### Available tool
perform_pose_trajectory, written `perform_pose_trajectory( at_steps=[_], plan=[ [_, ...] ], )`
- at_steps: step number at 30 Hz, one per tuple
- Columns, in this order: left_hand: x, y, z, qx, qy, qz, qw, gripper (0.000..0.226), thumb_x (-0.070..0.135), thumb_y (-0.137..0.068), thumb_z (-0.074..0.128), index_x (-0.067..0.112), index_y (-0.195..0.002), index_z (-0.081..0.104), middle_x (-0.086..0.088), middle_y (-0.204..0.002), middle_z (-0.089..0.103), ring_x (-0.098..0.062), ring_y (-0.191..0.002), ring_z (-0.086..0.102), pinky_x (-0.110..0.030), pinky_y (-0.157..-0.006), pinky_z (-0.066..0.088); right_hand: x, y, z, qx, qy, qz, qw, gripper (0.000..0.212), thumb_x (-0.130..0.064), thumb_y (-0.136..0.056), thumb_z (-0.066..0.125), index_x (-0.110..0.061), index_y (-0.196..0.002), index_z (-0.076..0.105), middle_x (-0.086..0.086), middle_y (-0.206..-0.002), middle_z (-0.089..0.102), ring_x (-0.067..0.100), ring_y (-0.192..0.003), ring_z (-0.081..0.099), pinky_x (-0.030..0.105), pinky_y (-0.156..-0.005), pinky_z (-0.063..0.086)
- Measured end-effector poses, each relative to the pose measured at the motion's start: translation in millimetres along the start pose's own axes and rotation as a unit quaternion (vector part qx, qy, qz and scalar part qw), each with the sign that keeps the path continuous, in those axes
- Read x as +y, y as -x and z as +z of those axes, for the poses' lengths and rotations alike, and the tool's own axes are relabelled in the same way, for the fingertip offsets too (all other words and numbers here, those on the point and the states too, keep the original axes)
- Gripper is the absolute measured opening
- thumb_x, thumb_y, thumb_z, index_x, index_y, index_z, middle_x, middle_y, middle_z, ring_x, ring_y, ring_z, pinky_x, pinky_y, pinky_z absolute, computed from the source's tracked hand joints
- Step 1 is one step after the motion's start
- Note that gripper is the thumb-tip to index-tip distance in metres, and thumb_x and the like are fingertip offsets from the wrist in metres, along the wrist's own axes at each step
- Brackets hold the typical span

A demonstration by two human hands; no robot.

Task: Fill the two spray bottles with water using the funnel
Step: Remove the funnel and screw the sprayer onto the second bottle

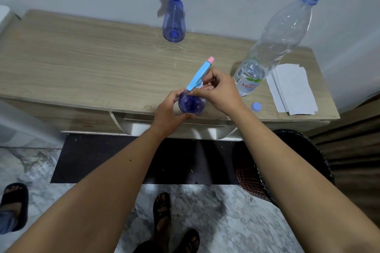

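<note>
A small blue spray bottle [192, 103] stands at the front edge of the wooden table [82, 63]. My left hand [171, 111] grips its body. My right hand [218, 90] holds its light-blue spray head [200, 74], which has a pink nozzle tip, at the neck. A second blue spray bottle [173, 20] with a white and blue trigger head stands upright at the back of the table. A large clear water bottle [273, 43] stands uncapped to the right, with little water left in it. No funnel shows.
A blue bottle cap [256, 106] lies near the table's front right. White paper sheets [292, 88] lie at the right edge. A dark basket [287, 166] stands on the floor at the right. Another person's sandalled foot [14, 205] is at the far left.
</note>
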State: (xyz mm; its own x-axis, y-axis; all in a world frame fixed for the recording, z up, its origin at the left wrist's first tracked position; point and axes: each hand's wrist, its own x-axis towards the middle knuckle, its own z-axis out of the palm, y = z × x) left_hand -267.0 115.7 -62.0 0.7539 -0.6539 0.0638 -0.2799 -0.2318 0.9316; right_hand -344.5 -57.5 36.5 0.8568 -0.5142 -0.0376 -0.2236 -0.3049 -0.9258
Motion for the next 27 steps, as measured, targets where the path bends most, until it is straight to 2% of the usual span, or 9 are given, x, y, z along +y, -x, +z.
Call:
perform_pose_trajectory(
  at_steps=[3,6,8,11,13,15,18,23,27],
  plan=[
    [0.1,-0.2,-0.5,-0.003,-0.008,-0.001,1.0,0.092,0.029,-0.067,0.099,0.013,-0.146,0.053,0.002,-0.137,0.066,-0.011,-0.127,0.062,-0.034,-0.11,0.05,-0.4,1.0,-3.3,-0.041,-0.027,0.001,0.999,0.048,-0.014,-0.066,0.096,-0.016,-0.103,0.065,0.02,-0.104,0.075,0.015,-0.079,0.067,0.029,-0.079,0.061],
    [0.2,0.2,0.2,-0.004,-0.012,-0.005,1.0,0.093,0.026,-0.068,0.099,0.013,-0.147,0.052,0.002,-0.139,0.065,-0.013,-0.128,0.061,-0.034,-0.11,0.05,1.3,0.7,-11.1,-0.08,-0.022,-0.013,0.997,0.04,-0.021,-0.08,0.085,-0.019,-0.119,0.074,0.003,-0.103,0.076,0.013,-0.086,0.065,0.029,-0.086,0.057],
    [1.0,0.6,1.3,-0.002,-0.011,-0.003,1.0,0.092,0.025,-0.068,0.099,0.012,-0.145,0.052,0.002,-0.137,0.065,-0.013,-0.127,0.061,-0.034,-0.11,0.05,2.6,0.9,-12.9,-0.079,-0.006,-0.014,0.997,0.03,-0.021,-0.083,0.086,-0.02,-0.111,0.078,-0.011,-0.088,0.074,0.008,-0.081,0.065,0.025,-0.082,0.054],
    [2.4,0.5,1.0,0.001,-0.01,0.003,1.0,0.09,0.023,-0.067,0.1,0.011,-0.143,0.053,0.005,-0.134,0.065,-0.012,-0.125,0.062,-0.034,-0.11,0.05,5.2,1.8,-9.9,-0.051,-0.027,-0.001,0.998,0.028,-0.009,-0.078,0.092,-0.014,-0.094,0.07,-0.017,-0.077,0.071,0.0,-0.069,0.065,0.019,-0.074,0.054],
    [2.8,0.2,0.7,0.0,-0.008,0.003,1.0,0.092,0.026,-0.065,0.1,0.011,-0.143,0.054,0.004,-0.135,0.065,-0.013,-0.126,0.063,-0.037,-0.11,0.051,2.9,3.2,-6.9,-0.031,-0.027,0.0,0.999,0.037,-0.008,-0.072,0.096,-0.017,-0.087,0.064,-0.014,-0.081,0.071,0.0,-0.068,0.067,0.021,-0.073,0.057],
    [3.1,0.0,0.8,0.0,-0.005,-0.003,1.0,0.094,0.033,-0.063,0.098,0.012,-0.143,0.054,0.003,-0.136,0.067,-0.013,-0.126,0.063,-0.039,-0.11,0.051,2.3,4.5,-7.3,-0.037,-0.051,0.006,0.998,0.043,-0.005,-0.071,0.096,-0.017,-0.101,0.067,-0.006,-0.093,0.073,0.01,-0.079,0.069,0.027,-0.08,0.061],
    [3.2,0.2,0.4,-0.002,-0.009,-0.006,1.0,0.095,0.038,-0.064,0.096,0.013,-0.144,0.053,0.002,-0.136,0.067,-0.014,-0.126,0.063,-0.041,-0.109,0.052,5.2,5.7,-11.1,-0.06,-0.047,-0.005,0.997,0.044,-0.002,-0.083,0.085,-0.02,-0.121,0.072,-0.013,-0.093,0.074,0.009,-0.084,0.066,0.025,-0.085,0.057],
    [2.9,-0.4,-0.1,-0.002,-0.02,0.001,1.0,0.092,0.034,-0.065,0.098,0.013,-0.143,0.054,0.002,-0.137,0.066,-0.013,-0.126,0.063,-0.043,-0.108,0.053,7.5,7.0,-6.1,-0.027,-0.061,0.002,0.998,0.033,-0.007,-0.075,0.093,-0.014,-0.098,0.071,-0.001,-0.089,0.076,0.008,-0.08,0.071,0.022,-0.079,0.058],
    [3.1,-0.7,-0.6,-0.007,-0.026,0.009,1.0,0.089,0.032,-0.068,0.098,0.014,-0.143,0.053,0.003,-0.137,0.066,-0.013,-0.126,0.063,-0.042,-0.107,0.054,11.5,6.9,-2.0,-0.008,-0.086,0.006,0.996,0.036,-0.006,-0.074,0.094,-0.006,-0.099,0.069,0.007,-0.1,0.076,0.009,-0.083,0.072,0.023,-0.08,0.058]
  ],
)
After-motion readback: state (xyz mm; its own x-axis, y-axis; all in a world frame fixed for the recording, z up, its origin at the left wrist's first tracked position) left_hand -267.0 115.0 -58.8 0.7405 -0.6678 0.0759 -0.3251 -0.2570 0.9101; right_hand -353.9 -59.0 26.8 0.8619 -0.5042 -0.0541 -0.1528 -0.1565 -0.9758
